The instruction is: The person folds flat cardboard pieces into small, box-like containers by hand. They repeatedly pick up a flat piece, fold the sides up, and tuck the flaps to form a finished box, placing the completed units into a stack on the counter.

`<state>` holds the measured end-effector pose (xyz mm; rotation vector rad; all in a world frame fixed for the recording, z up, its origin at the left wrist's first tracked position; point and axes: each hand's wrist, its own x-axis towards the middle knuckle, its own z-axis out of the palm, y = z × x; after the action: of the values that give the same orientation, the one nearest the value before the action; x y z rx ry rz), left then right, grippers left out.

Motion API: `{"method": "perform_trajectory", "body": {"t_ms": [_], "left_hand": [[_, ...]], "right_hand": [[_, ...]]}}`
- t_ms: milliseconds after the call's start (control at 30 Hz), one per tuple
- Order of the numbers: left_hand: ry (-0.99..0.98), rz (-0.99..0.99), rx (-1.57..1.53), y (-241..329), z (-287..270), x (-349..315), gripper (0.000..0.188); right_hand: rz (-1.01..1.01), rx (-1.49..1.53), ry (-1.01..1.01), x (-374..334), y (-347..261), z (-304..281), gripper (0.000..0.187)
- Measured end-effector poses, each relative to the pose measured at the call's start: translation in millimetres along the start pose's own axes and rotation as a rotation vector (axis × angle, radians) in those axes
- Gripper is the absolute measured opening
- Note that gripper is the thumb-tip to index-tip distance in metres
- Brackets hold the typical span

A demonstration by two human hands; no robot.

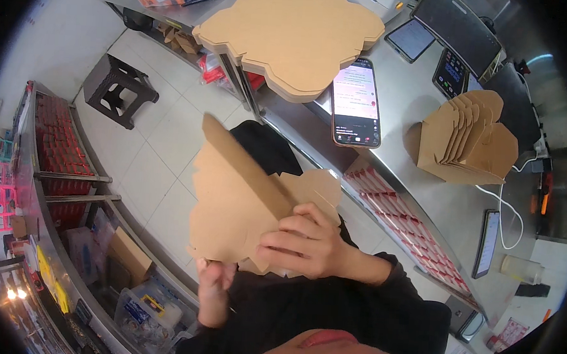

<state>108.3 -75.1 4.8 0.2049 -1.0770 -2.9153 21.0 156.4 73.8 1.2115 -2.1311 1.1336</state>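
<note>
A flat brown cardboard takeout box blank (230, 216) lies over my lap, one of its flaps (248, 169) standing up along a crease. At its near left edge, my left hand (215, 287) pinches the board, with some fingers hidden beneath it. My right hand (309, 245) is closed over the right side at the base of the raised flap, its fingers bent against the board. A thick stack of similar flat blanks (291, 33) sits on the steel counter ahead. Folded boxes (468, 142), nested in one another, stand on the counter to the right.
A lit phone (358, 104) rests beside the stack on the steel counter (405, 113). More phones, a dark screen (454, 32) and a white cable (503, 211) lie further right. A dark plastic stool (118, 91) stands on the tiled floor. Shelves (71, 185) with red packets line the left.
</note>
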Motion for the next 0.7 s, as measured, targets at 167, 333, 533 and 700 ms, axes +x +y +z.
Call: {"method": "perform_trajectory", "body": {"t_ms": [167, 333, 533, 700], "left_hand": [[0.334, 0.108, 0.120, -26, 57, 26, 0.046], [0.292, 0.148, 0.171, -42, 61, 35, 0.045], [0.332, 0.061, 0.147, -42, 64, 38, 0.047], [0.278, 0.043, 0.107, -39, 60, 41, 0.047]], "right_hand": [[0.175, 0.037, 0.107, -17, 13, 31, 0.016], [0.690, 0.456, 0.192, -29, 8, 56, 0.022], [0.757, 0.700, 0.369, -34, 12, 71, 0.026], [0.751, 0.833, 0.385, -26, 12, 64, 0.035]]}}
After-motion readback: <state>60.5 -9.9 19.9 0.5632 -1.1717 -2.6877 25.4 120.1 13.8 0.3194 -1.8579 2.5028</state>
